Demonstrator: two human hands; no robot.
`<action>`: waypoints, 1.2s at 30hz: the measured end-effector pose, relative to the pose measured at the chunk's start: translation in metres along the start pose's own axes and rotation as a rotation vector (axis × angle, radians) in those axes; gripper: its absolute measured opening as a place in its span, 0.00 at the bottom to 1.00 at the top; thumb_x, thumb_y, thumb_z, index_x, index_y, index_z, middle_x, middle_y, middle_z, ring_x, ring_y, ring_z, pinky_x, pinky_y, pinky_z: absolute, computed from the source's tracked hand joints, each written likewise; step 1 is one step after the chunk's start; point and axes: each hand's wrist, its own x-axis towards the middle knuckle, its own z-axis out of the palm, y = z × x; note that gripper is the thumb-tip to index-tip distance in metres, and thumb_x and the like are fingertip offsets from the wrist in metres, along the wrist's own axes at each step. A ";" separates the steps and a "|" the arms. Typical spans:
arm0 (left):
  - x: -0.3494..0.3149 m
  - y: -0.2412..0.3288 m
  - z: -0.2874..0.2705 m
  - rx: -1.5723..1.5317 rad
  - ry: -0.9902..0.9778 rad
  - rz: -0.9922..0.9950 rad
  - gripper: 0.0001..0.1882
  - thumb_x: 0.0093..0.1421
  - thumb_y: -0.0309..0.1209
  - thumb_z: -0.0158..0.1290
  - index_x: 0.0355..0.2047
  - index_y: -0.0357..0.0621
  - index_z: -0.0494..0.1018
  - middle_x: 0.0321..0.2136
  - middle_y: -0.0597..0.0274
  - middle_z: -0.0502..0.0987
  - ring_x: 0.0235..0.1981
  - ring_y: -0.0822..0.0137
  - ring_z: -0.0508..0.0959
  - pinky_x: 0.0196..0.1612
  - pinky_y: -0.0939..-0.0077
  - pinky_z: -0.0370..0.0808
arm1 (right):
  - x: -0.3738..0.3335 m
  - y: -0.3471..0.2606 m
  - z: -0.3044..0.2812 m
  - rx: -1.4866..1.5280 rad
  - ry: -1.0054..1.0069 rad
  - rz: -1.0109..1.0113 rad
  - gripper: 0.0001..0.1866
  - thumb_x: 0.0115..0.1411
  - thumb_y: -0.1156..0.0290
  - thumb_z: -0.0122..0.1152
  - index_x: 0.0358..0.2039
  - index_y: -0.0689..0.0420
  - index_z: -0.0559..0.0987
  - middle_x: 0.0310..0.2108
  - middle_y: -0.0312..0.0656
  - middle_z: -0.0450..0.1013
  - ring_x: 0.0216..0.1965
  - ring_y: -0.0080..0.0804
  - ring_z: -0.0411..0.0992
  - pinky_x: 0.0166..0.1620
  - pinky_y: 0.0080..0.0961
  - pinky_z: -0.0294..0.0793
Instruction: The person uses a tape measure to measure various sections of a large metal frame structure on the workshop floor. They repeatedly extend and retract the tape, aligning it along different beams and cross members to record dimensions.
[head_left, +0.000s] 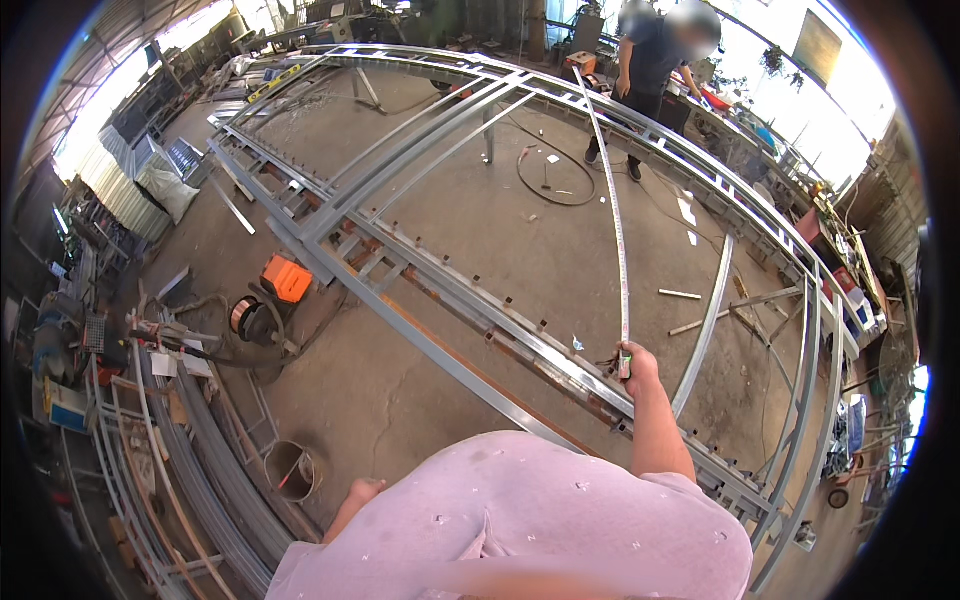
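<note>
Holding a drawn-out tape measure (626,362) over a metal frame (560,364)

The tape measure lies right of centre, in my right hand (643,370), whose fingers are clamped around its case, near the bright silver near rail. From the case, the pale blade (617,220) runs up the view in a long, slightly bent line, ending near the far rail at upper centre; whether its tip touches that rail I cannot tell. My left hand (366,489), well apart from the right, shows beside my pink shirt (500,500) at lower centre-left; it is partly hidden, and I cannot tell whether it is curled or open.

The frame spans most of the view, its rails joined by crosspieces. Within its outline, right of centre, a curved silver tube (710,320) slants near my right forearm; at upper centre a dark cable (520,178) lies looped on the concrete floor (460,215).

At centre-left, an orange box (286,278) sits near a wire spool (245,316). Below them, at lower left, a bucket (291,470) stands beside a bundle of long grey tubes (205,450). Corrugated sheets (120,180) and a whitish sack (170,190) occupy the upper left. At upper right, a co-worker in dark clothes (655,70) stands beyond the far rail, near a cluttered bench (745,130).
</note>
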 end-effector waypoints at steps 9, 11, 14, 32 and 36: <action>0.000 0.035 -0.031 -0.141 0.024 -0.248 0.25 0.65 0.52 0.62 0.24 0.43 0.82 0.22 0.59 0.83 0.25 0.62 0.80 0.36 0.59 0.77 | -0.003 0.000 -0.031 -0.050 0.080 0.076 0.09 0.69 0.60 0.59 0.44 0.49 0.82 0.29 0.35 0.80 0.25 0.30 0.75 0.23 0.34 0.66; 0.008 0.031 -0.023 -0.152 0.004 -0.299 0.25 0.64 0.54 0.63 0.26 0.44 0.83 0.24 0.58 0.84 0.26 0.61 0.81 0.38 0.59 0.78 | -0.007 -0.002 -0.038 -0.030 0.071 0.077 0.09 0.69 0.60 0.59 0.43 0.48 0.82 0.29 0.34 0.80 0.25 0.29 0.75 0.23 0.35 0.65; 0.008 0.016 -0.010 -0.209 -0.005 -0.332 0.24 0.64 0.54 0.62 0.30 0.44 0.85 0.26 0.57 0.85 0.28 0.60 0.82 0.40 0.59 0.79 | -0.011 -0.001 -0.035 -0.005 0.061 0.084 0.08 0.69 0.61 0.59 0.42 0.49 0.81 0.29 0.35 0.79 0.24 0.30 0.74 0.20 0.32 0.64; -0.014 0.000 0.028 -0.191 0.014 -0.429 0.28 0.60 0.56 0.64 0.34 0.39 0.87 0.32 0.52 0.88 0.36 0.57 0.87 0.49 0.61 0.81 | 0.007 -0.020 -0.023 -0.008 0.038 0.079 0.08 0.70 0.62 0.59 0.45 0.50 0.79 0.30 0.36 0.78 0.27 0.33 0.77 0.24 0.38 0.67; -0.017 0.000 0.031 -0.242 0.037 -0.448 0.27 0.61 0.55 0.63 0.35 0.39 0.87 0.32 0.52 0.88 0.36 0.56 0.87 0.49 0.62 0.81 | 0.009 -0.020 -0.019 -0.010 0.035 0.089 0.09 0.70 0.62 0.59 0.46 0.50 0.79 0.30 0.37 0.78 0.28 0.33 0.77 0.24 0.38 0.67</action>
